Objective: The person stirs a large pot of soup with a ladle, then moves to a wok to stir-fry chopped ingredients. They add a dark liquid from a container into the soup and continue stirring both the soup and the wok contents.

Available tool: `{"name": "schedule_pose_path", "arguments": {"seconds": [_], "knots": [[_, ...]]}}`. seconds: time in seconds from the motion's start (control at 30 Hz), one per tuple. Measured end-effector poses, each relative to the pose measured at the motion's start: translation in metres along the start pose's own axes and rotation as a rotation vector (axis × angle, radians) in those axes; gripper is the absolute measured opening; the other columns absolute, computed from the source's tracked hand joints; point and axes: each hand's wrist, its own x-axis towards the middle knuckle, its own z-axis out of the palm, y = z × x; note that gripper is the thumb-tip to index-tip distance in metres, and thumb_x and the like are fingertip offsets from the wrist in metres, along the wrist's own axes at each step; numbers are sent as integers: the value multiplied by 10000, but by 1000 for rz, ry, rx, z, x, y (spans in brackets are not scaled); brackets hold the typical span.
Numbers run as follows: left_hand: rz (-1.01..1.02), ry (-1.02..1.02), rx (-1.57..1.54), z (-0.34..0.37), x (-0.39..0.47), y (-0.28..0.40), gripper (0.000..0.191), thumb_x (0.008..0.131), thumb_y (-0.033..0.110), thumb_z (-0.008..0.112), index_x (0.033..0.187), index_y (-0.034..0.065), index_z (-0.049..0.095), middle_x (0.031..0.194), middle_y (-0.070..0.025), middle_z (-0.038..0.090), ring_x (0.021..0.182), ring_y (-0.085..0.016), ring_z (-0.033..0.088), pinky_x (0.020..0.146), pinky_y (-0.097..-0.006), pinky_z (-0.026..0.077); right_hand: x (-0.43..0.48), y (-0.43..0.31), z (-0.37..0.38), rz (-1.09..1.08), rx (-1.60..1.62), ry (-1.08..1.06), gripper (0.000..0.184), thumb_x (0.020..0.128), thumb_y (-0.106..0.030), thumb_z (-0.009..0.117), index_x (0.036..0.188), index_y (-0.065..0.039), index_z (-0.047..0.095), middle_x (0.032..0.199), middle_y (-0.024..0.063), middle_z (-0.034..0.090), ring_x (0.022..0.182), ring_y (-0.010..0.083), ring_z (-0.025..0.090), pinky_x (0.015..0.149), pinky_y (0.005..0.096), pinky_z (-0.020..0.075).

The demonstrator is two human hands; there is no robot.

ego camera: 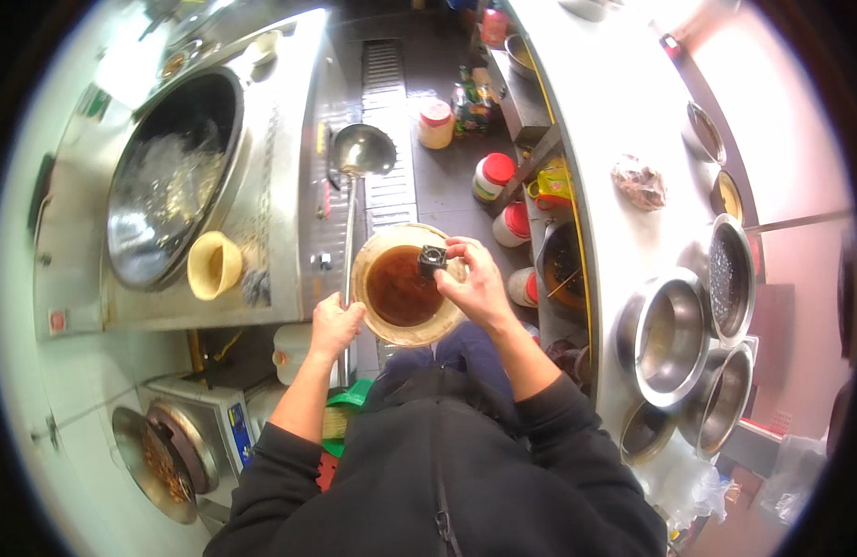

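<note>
My left hand (334, 326) is closed around the long handle of a steel ladle (362, 150), whose bowl points away from me. Its thumb is near the rim of a cream-coloured round tub (376, 327) holding reddish-brown liquid (404, 285). Between the thumb and fingers of my right hand (478, 282) is a small black square object (432, 260) with a round hollow in its top. That hand is over the tub's right side, and I cannot tell whether it touches the rim. On the left, a large wok (139, 237) holds pale food (192, 181) under steam.
A yellowish plastic container (215, 266) stands beside the wok on the steel stove (279, 230). Red-lidded jars (495, 175) and glass bottles (470, 104) stand on the floor. Steel basins (669, 338) and a plastic-wrapped bundle (639, 182) occupy the right counter. Another wok (153, 466) is at lower left.
</note>
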Motion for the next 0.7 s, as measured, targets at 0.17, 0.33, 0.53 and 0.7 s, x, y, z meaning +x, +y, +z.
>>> {"name": "schedule_pose_path", "arguments": {"seconds": [0.17, 0.33, 0.53, 0.7], "knots": [[-110, -5, -34, 26, 99, 8, 230, 813, 223, 682, 786, 8, 605, 600, -64, 613, 502, -131, 599, 492, -296, 485, 65, 93, -2, 745, 1321, 258, 266, 903, -246, 662, 1090, -59, 628, 957, 54, 671, 769, 139, 590, 677, 298, 487], [-163, 39, 66, 61, 177, 11, 228, 822, 225, 680, 798, 10, 609, 637, -54, 607, 506, -130, 600, 499, -304, 493, 107, 242, -37, 948, 1385, 713, 343, 889, -351, 659, 1018, -35, 633, 930, 101, 692, 691, 161, 570, 619, 282, 488], [-287, -16, -16, 90, 264, 0, 164, 881, 160, 681, 856, 20, 601, 633, -8, 568, 492, -84, 541, 480, -256, 464, 151, 414, -36, 1276, 827, 1231, 265, 904, -315, 688, 900, -67, 597, 748, 28, 585, 567, 139, 528, 518, 292, 463], [-281, -76, 17, 107, 320, -10, 154, 881, 153, 673, 849, 24, 594, 639, 8, 562, 499, -72, 529, 480, -244, 451, 163, 493, -41, 1196, 248, 1421, 293, 931, -330, 669, 943, -42, 618, 681, 39, 545, 519, 153, 499, 495, 292, 430]]}}
